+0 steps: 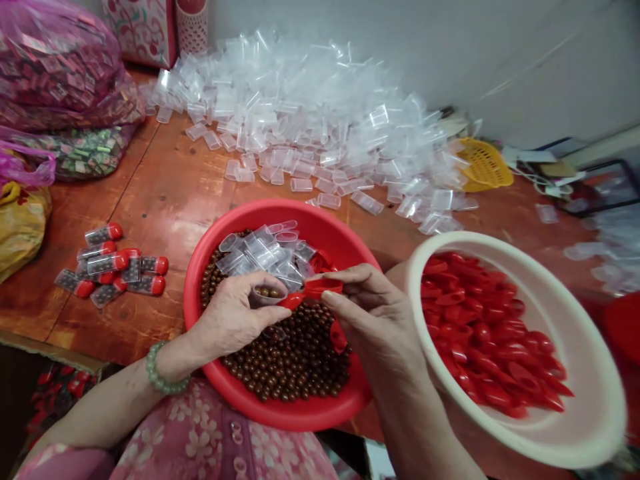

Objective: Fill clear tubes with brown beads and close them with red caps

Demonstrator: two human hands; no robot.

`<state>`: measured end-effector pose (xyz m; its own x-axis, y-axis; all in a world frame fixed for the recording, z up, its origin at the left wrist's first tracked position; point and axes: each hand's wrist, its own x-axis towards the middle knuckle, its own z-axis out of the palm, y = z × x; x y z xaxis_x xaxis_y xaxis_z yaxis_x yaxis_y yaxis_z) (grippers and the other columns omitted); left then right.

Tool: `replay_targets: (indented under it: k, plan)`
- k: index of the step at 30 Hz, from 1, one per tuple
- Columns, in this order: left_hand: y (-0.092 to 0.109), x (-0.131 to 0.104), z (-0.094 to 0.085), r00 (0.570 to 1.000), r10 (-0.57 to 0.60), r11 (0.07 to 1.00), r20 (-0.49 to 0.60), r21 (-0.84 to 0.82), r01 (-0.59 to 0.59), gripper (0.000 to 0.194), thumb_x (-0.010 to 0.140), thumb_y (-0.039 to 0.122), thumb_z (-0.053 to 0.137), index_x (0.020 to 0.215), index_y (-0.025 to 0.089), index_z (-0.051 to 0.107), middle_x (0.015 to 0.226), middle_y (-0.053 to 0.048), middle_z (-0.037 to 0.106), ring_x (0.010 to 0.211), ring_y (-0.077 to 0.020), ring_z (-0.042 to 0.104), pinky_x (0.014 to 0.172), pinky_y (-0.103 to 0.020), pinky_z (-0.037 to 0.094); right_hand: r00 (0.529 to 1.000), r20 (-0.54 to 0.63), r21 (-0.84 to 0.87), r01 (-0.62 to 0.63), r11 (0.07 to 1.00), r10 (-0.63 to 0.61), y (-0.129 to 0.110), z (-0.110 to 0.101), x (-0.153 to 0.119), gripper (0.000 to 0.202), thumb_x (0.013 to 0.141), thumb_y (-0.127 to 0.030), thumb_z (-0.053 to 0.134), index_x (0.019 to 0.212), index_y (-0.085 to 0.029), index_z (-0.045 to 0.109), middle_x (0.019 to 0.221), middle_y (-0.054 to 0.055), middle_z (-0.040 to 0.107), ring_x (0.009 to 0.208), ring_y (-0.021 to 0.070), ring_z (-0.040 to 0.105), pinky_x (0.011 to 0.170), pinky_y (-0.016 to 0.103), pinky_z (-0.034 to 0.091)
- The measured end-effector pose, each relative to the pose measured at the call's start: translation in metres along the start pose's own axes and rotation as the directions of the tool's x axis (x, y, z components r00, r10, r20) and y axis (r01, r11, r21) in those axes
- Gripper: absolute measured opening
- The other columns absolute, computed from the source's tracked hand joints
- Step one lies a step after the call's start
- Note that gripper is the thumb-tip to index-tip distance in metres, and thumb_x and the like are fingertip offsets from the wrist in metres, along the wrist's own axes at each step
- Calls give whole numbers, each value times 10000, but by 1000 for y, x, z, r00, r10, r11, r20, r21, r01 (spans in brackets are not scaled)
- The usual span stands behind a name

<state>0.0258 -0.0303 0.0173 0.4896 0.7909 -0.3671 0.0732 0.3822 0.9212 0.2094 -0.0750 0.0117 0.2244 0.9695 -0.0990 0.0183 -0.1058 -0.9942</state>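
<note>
Across the middle of the head view, over the red basin (320,419), the hands cover its centre. Round it we see a heap of clear containers (320,113) at 12 o'clock, a yellow basket (483,167) at 2, a cream basin (595,380) of red caps (475,333) at 3, just beside the right wrist, filled containers (107,263) at 9 and bulging bags (60,73) at 10. Inside, more clear pieces (270,250) lie towards 12, on the brown balls (290,363). We see the left hand (235,313) clamped on an open container (269,292) with balls in it; its mouth faces up towards us, its oval stretching from 9 to 3, but we cannot tell its long axis, as the fingers hide the body. Just at 3 from it, the right hand's (380,313) thumb and fingers pinch a red cap (323,289), its oval rim also lengthwise from 9 to 3. A red piece (291,302) sits by the left thumb; whether it joins the cap we cannot tell.
</note>
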Motion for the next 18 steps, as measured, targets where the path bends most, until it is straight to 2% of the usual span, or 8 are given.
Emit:
replay_targets:
  k: [3, 5, 7, 10, 13, 15, 18]
  plan:
    - [3, -1, 1, 999, 19, 999, -30, 37, -18, 140, 698, 145, 718, 815, 158, 641, 724, 35, 625, 687, -108, 569, 717, -256, 457, 998, -64, 59, 25, 998, -22, 8, 10, -4, 203, 721, -324, 796, 849, -257, 652, 848, -8, 744, 742, 147, 708, 715, 281, 586]
    - [3, -1, 0, 1000, 15, 1000, -24, 3, -15, 158, 696, 160, 729, 822, 159, 633, 745, 30, 635, 706, -111, 578, 739, -261, 461, 992, -80, -28, 97, 995, -99, 11, 16, -7, 174, 738, -297, 780, 852, -256, 656, 869, 2, 742, 792, 163, 714, 763, 311, 590]
    - [2, 0, -1, 1000, 10, 997, -3, -81, -10, 177, 696, 188, 741, 827, 158, 626, 783, 19, 652, 742, -119, 597, 762, -267, 469, 973, -47, -178, 215, 960, -227, 11, 21, -10, 130, 772, -247, 745, 866, -248, 655, 875, 23, 740, 817, 176, 714, 785, 329, 591]
    - [1, 0, -4, 1000, 8, 982, 25, -190, -3, 193, 685, 206, 752, 809, 153, 613, 786, 17, 649, 746, -115, 599, 752, -256, 467, 907, 101, -320, 419, 849, -410, 10, 23, -14, 118, 842, -193, 652, 950, -239, 637, 935, 70, 733, 855, 191, 709, 770, 340, 593]
    - [1, -1, -4, 999, -6, 980, 52, -198, 16, 212, 674, 206, 760, 800, 152, 599, 735, 35, 619, 687, -90, 562, 701, -234, 441, 822, 243, -392, 568, 723, -514, 10, 22, -14, 256, 823, -273, 689, 1061, -221, 609, 1010, 115, 711, 921, 231, 698, 788, 373, 594]
    - [1, -1, -4, 998, -19, 978, 54, -208, 30, 237, 667, 229, 770, 806, 153, 593, 731, 39, 609, 670, -85, 548, 680, -230, 427, 771, 280, -467, 630, 620, -573, 10, 22, -12, 346, 783, -317, 739, 1079, -210, 595, 979, 112, 714, 902, 240, 703, 777, 367, 599]
    - [2, -1, -4, 999, -15, 967, 37, -254, 24, 284, 654, 280, 787, 800, 148, 582, 749, 32, 607, 689, -89, 556, 688, -231, 427, 706, 310, -568, 674, 472, -636, 8, 24, -9, 280, 823, -276, 704, 1064, -207, 581, 895, 78, 729, 821, 205, 719, 730, 304, 603]
